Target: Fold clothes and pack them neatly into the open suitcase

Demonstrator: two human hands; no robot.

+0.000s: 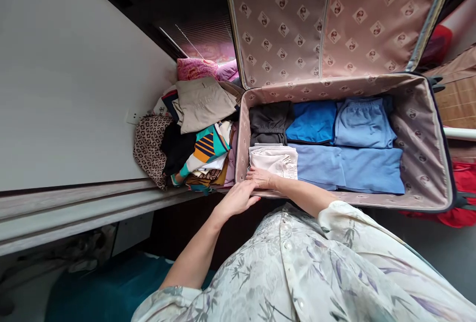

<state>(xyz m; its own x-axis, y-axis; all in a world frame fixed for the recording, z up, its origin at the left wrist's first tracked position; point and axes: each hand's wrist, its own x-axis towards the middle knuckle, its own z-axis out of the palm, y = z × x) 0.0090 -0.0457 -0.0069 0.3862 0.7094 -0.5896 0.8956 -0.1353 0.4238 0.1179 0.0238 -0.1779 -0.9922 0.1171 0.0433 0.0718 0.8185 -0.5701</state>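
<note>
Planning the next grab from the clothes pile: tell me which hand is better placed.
Left, probably. The left hand is at the suitcase edge beside the clothes pile; the right hand rests on the folded pale garment inside.

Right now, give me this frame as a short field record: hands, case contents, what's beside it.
left hand: open, resting at the near wall of the suitcase
right hand: flat on the folded pale garment
case lid: open, propped upright
inside: dark grey garment, bright blue garment, light blue garments, all folded flat
beside case: clothes pile, left of it
</note>
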